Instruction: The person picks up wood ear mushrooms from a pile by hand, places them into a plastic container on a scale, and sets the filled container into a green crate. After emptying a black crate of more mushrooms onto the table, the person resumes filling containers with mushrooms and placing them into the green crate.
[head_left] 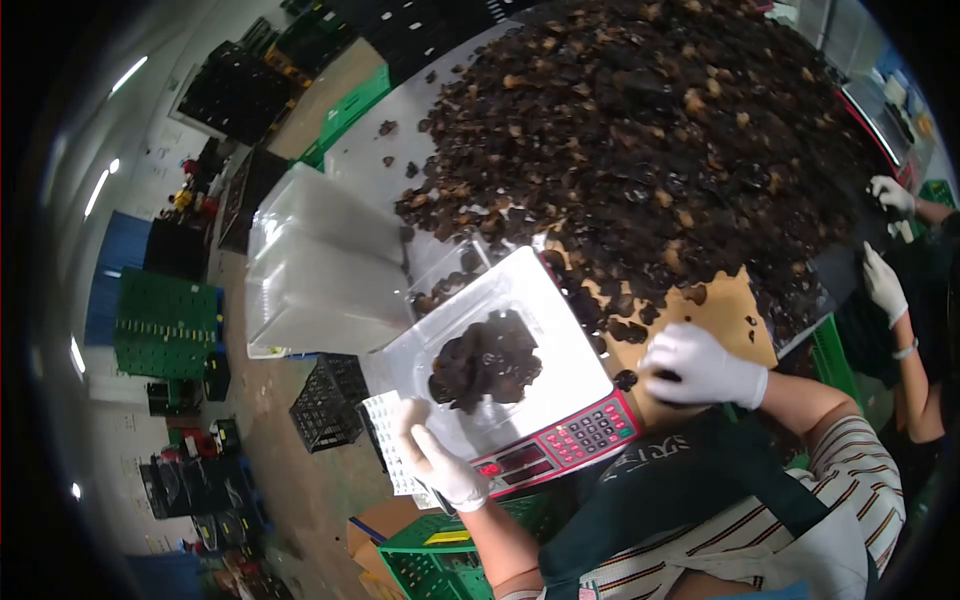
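On the white tray of a digital scale (570, 350) lies a small heap of dark, curled wood ear mushrooms (487, 362). My left hand (440, 465), in a white glove, is at the scale's near left corner with fingers extended, beside a white sheet of printed labels (392, 440). My right hand (705, 367), gloved too, is right of the scale over brown cardboard (738, 315). Its fingers curl round a dark mushroom piece that shows under them. The scale's red keypad (588, 432) faces me.
A large mushroom pile (640, 130) covers the table's far side. Clear plastic containers (325, 260) stand stacked to the left. A green crate (440, 560) sits below the near edge. At the right are another person's gloved hands (885, 285).
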